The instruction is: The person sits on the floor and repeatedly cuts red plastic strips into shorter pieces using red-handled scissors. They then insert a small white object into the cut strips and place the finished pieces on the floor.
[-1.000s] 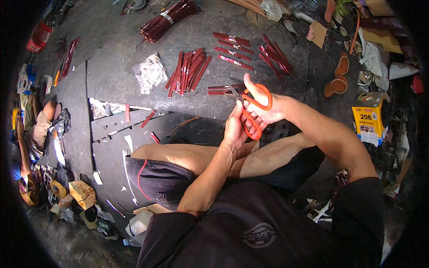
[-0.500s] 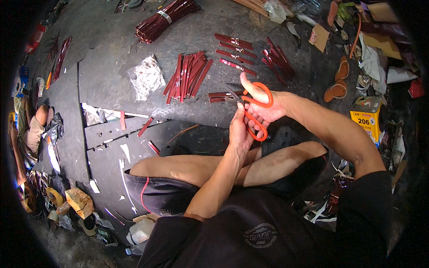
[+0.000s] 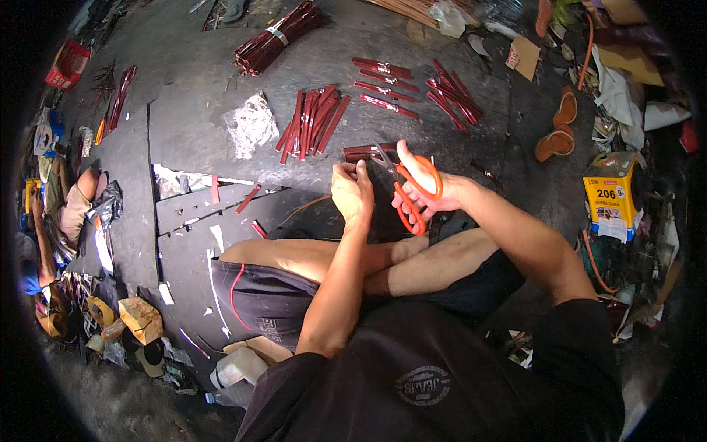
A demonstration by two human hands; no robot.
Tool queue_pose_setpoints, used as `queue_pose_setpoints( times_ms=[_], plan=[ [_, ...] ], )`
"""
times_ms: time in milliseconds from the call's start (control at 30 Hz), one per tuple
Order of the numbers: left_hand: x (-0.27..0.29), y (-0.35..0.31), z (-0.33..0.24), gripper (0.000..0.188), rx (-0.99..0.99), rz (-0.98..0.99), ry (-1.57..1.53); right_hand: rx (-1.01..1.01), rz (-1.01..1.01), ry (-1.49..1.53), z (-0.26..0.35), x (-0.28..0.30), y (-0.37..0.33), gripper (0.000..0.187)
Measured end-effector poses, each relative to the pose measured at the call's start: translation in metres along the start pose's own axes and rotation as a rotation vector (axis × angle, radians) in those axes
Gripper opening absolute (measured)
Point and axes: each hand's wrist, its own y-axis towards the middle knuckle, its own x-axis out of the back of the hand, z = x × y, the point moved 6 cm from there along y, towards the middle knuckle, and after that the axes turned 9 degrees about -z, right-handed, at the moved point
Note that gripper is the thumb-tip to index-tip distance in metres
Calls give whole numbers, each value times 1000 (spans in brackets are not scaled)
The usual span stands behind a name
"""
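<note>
My right hand (image 3: 446, 193) grips orange-handled scissors (image 3: 440, 179), thumb raised, with the blades parted and pointing forward. To its left, my left hand (image 3: 353, 194) has its fingers curled together; anything between them is hidden or too small to name. Just beyond those fingertips lie short dark red strips (image 3: 357, 153), partly behind the scissor blades. Farther off, several red strips with small shiny metal pieces (image 3: 389, 106) are laid out in a row. A pile of flat red strips (image 3: 312, 124) lies left of the row, and another loose pile (image 3: 455, 96) lies right of it.
A tied bundle of long red strips (image 3: 276, 43) and a crumpled clear plastic sheet (image 3: 251, 125) lie on the dark floor mat. Brown sandals (image 3: 556, 143) and a yellow can (image 3: 610, 193) stand at the right. A person's bent limb (image 3: 77, 195) shows at far left.
My left hand has come away from the scissors and moved left, its fingers curled. The right hand still holds the scissors, now with their blades farther apart.
</note>
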Motion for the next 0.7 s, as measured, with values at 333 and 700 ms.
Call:
queue_pose_setpoints(
  times_ms=[333, 700],
  plan=[
    [-12, 9, 8, 37, 25, 21, 376, 23, -41, 47, -17, -2, -9, 122],
    [-10, 7, 5, 39, 68, 10, 345, 5, 26, 244, -39, 8, -25, 126]
  ],
)
